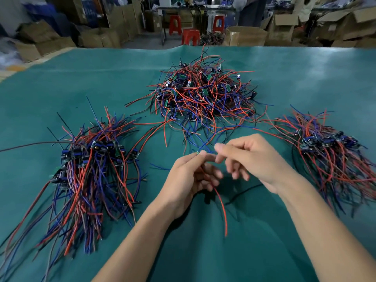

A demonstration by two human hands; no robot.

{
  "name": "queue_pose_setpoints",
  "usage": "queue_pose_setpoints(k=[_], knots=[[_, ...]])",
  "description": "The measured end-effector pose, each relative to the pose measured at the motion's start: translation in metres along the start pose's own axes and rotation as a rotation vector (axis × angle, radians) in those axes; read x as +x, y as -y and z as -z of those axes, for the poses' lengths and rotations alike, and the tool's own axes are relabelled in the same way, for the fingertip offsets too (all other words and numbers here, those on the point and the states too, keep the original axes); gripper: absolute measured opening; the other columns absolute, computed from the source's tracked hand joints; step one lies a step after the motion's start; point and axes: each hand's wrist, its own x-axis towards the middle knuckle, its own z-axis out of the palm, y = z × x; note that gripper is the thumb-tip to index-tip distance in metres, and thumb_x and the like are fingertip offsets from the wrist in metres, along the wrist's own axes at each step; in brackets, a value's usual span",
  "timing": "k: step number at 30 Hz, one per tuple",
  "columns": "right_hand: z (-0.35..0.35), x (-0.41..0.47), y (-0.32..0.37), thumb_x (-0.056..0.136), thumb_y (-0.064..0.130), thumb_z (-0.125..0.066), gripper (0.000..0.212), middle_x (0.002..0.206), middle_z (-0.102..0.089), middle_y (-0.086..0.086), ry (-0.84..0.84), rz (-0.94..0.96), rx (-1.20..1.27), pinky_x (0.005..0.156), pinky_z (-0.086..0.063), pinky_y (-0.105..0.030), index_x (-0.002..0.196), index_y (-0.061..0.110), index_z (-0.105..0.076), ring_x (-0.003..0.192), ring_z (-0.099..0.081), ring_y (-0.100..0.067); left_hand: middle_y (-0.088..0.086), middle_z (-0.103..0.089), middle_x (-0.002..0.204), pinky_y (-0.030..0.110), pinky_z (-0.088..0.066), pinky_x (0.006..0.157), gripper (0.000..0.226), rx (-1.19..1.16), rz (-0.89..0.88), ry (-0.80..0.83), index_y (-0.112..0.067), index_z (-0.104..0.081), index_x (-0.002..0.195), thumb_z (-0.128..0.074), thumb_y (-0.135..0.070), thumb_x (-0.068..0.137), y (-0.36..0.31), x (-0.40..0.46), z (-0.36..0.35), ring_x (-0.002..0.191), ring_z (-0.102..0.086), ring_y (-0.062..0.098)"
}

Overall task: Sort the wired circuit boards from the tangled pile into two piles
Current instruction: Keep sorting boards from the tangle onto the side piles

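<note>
Step in hand appears to be freeing one board [198, 153] from the tangle [203, 92] at upper centre. The left hand [191, 176] pinches it at centre frame, with a red wire [221, 208] trailing down. The right hand [250, 159] has curled fingers at its blue wires [209, 139]; whether it actually grips them cannot be told. Those wires run into the tangle and may snag. Next move: pull clear, then choose the left pile [91, 163] or the right pile [329, 147]. Boxes [284, 23] and stools [190, 36] stand beyond the table [61, 84].
</note>
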Motion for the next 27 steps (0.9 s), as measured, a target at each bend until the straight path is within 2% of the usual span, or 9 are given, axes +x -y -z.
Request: queue_pose_setpoints(k=[2,5,8,12,15,18,22,24,27], knots=[[-0.001,0.003,-0.004,0.092,0.040,-0.071,0.031,0.057,-0.060,0.001,-0.110,-0.010,-0.005,0.039,-0.032,-0.021,0.071,0.017,-0.074,0.050,-0.054,-0.015,0.010,-0.061,0.064,0.021,-0.036,0.041,0.039,0.016,0.036,0.018,-0.004,-0.068,0.099,-0.038,-0.029,0.104,0.000,0.000,0.000,0.045,-0.049,0.016],[-0.014,0.003,-0.006,0.091,0.028,-0.075,0.018,0.060,-0.064,-0.002,-0.113,0.089,0.073,0.043,-0.036,-0.020,0.079,0.015,-0.076,0.056,-0.056,-0.011,0.008,-0.051,0.057,0.025,-0.019,0.043,0.044,0.018,0.073,0.063,-0.009,-0.068,0.086,-0.036,-0.033,0.101,0.000,-0.001,0.000,0.041,-0.033,0.014],[-0.023,0.003,-0.005,0.091,0.024,-0.075,0.014,0.059,-0.064,-0.010,-0.093,0.126,0.141,0.046,-0.035,-0.020,0.084,0.013,-0.078,0.055,-0.054,-0.016,0.004,-0.046,0.052,0.028,-0.014,0.045,0.044,0.030,0.107,0.114,-0.014,-0.063,0.075,-0.035,-0.037,0.100,0.001,-0.002,-0.001,0.041,-0.029,0.013],[-0.022,0.006,-0.008,0.089,0.021,-0.076,0.018,0.064,-0.065,-0.012,-0.105,0.026,0.244,0.046,-0.034,-0.024,0.083,0.004,-0.075,0.058,-0.057,-0.017,0.001,-0.037,0.051,0.028,-0.009,0.045,0.036,0.007,0.131,0.179,-0.021,-0.053,0.068,-0.039,-0.042,0.094,0.001,-0.003,-0.001,0.043,-0.020,0.013],[-0.021,0.010,-0.009,0.087,0.016,-0.077,0.013,0.063,-0.063,0.001,-0.260,-0.039,0.290,0.042,-0.035,-0.020,0.079,0.006,-0.075,0.054,-0.057,-0.009,-0.001,-0.032,0.050,0.026,-0.011,0.042,0.032,-0.020,0.127,0.241,-0.022,-0.047,0.067,-0.042,-0.041,0.092,0.002,-0.002,-0.002,0.043,-0.018,0.012],[-0.004,0.015,-0.012,0.088,0.011,-0.076,0.014,0.060,-0.064,0.007,-0.498,-0.062,0.321,0.039,-0.035,-0.019,0.074,0.012,-0.073,0.050,-0.055,-0.006,-0.002,-0.029,0.048,0.025,-0.010,0.040,0.032,0.003,0.134,0.291,-0.021,-0.047,0.066,-0.042,-0.040,0.091,0.003,-0.002,-0.002,0.042,-0.016,0.011],[0.012,0.017,-0.022,0.097,0.014,-0.067,0.017,0.067,-0.060,0.000,-0.786,-0.054,0.329,0.039,-0.037,-0.021,0.081,0.010,-0.071,0.044,-0.052,-0.007,-0.004,-0.023,0.047,0.023,-0.009,0.039,0.031,-0.009,0.117,0.256,-0.020,-0.048,0.069,-0.048,-0.038,0.093,0.000,-0.001,-0.001,0.040,-0.013,0.010],[0.004,0.019,-0.022,0.102,0.022,-0.060,0.024,0.070,-0.062,-0.005,-0.779,-0.112,0.457,0.037,-0.038,-0.021,0.086,0.007,-0.070,0.042,-0.052,-0.010,-0.003,-0.021,0.048,0.025,-0.007,0.042,0.029,-0.082,0.073,0.148,-0.019,-0.049,0.072,-0.048,-0.041,0.091,-0.002,-0.001,0.001,0.040,-0.013,0.010],[-0.015,0.018,-0.015,0.097,0.040,-0.064,0.038,0.067,-0.068,-0.006,-0.522,-0.171,0.519,0.037,-0.040,-0.022,0.083,0.007,-0.075,0.046,-0.055,-0.013,-0.004,-0.021,0.052,0.026,-0.006,0.045,0.027,-0.195,0.037,0.051,-0.019,-0.048,0.077,-0.041,-0.037,0.096,-0.004,0.001,0.005,0.040,-0.016,0.008]])
